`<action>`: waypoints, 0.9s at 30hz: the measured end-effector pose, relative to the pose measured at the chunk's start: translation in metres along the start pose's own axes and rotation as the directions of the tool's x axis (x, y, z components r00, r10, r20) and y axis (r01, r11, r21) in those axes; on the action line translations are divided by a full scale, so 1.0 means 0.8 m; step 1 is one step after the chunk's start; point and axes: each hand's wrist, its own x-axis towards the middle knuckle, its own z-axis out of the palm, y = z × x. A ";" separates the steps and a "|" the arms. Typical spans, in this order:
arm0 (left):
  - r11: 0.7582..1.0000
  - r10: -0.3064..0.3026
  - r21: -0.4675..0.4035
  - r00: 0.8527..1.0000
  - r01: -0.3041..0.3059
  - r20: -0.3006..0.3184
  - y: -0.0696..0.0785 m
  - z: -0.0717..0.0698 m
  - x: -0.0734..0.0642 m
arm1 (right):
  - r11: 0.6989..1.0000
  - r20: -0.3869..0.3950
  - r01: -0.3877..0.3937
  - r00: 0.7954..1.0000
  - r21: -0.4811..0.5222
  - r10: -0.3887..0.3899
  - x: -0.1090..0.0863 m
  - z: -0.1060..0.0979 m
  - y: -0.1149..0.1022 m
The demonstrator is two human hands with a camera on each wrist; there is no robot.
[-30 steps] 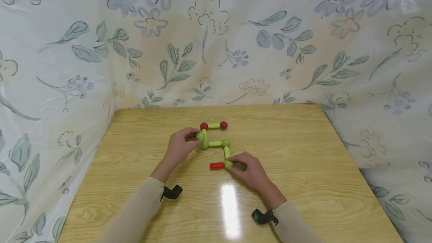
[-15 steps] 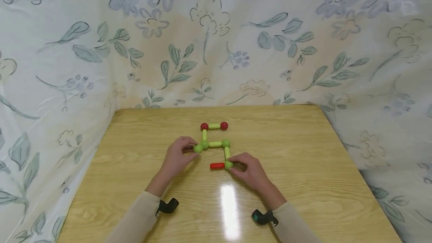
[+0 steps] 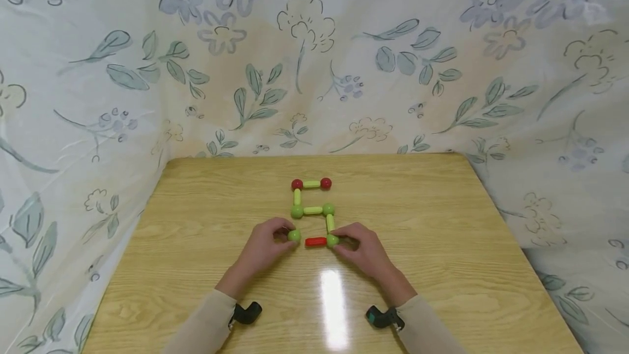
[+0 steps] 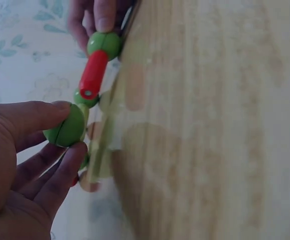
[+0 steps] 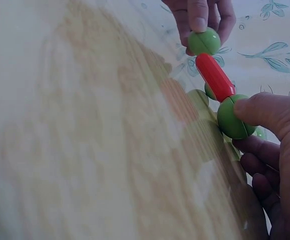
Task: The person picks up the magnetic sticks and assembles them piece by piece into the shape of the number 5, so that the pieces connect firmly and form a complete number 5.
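Note:
Between thumb and fingers my left hand pinches a loose green ball, just left of the free end of a red rod. A small gap separates ball and rod in the head view. My right hand pinches another green ball, which joins the red rod's right end. From that ball a yellow-green rod leads up to a green ball. The chain continues through a yellow-green rod, a green ball and an upright rod to a red ball.
At the far end, another yellow-green rod links to a second red ball. All of it lies on a glossy wooden table. A floral cloth hangs behind and beside the table.
My left hand has carried its green ball toward me, from beside the chain's upper left to near the red rod's free end. My right hand stays at its ball.

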 end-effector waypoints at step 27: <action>0.999 0.039 0.002 0.993 -0.040 0.111 -0.009 0.008 -0.003 | 1.000 0.014 0.011 1.000 -0.019 -0.010 0.000 0.000 0.000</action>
